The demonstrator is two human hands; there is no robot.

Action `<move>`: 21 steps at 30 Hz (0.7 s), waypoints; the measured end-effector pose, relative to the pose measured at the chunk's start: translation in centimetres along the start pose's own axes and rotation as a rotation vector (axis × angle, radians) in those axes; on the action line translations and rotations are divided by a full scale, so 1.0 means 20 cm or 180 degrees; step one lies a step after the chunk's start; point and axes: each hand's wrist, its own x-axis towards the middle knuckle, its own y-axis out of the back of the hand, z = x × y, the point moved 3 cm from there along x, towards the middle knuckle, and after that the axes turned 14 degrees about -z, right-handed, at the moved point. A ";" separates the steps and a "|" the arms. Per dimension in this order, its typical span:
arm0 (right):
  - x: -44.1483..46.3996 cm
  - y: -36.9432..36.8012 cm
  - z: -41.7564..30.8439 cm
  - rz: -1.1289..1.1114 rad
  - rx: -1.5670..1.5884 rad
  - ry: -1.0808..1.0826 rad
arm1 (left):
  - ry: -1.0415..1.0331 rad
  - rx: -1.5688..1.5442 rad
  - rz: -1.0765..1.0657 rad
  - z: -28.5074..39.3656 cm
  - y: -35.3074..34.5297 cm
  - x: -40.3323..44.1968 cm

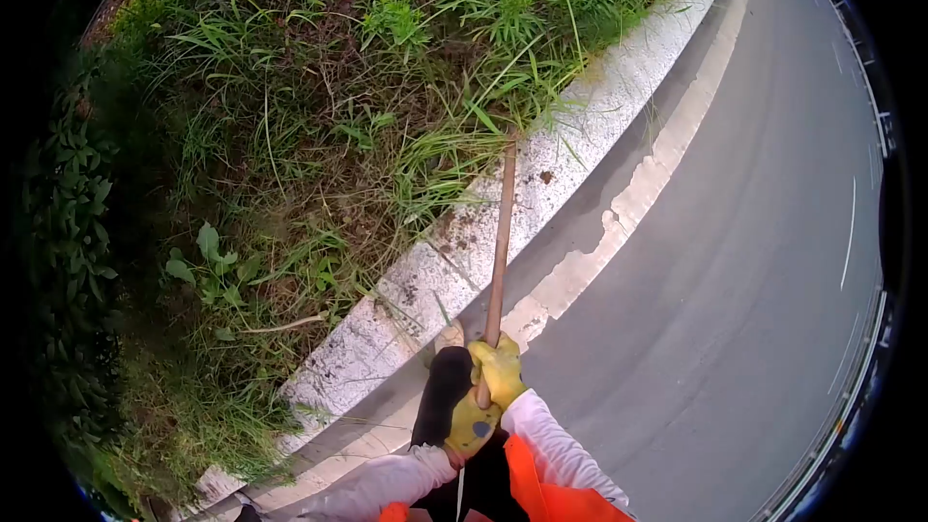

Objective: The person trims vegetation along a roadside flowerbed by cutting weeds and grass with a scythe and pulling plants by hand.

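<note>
Right hand (pixel 498 369): yellow-gloved, wrapped round a wooden pole (pixel 502 242). Left hand (pixel 472 427): yellow-gloved, blue-spotted, closed about the same pole just below, by its near end. Pole: one, brown, crossing the road-side edge of a white kerb (pixel 614 101); far end hidden by grass (pixel 430 164) at the kerb's planted edge. White sleeves (pixel 556 445), orange garment (pixel 541 493), dark trouser leg (pixel 441 391). Soil crumbs (pixel 460 232): scattered on the kerb, left of the pole. Pale stick (pixel 287 325): in the weeds, near the kerb's planted edge. Road (pixel 715 309): grey, right of the kerb.
</note>
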 end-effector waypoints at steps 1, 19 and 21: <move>-0.01 0.07 -0.14 0.0333 0.0285 0.0293 | 0.0023 0.0460 -0.0293 0.10 0.01 0.12; 0.09 0.07 -0.41 0.0351 0.0670 0.0543 | -0.0097 0.1156 -0.0050 0.21 0.09 0.33; 0.12 0.16 -0.62 0.0900 0.1324 0.1059 | -0.0054 0.1654 -0.0468 0.40 0.15 0.62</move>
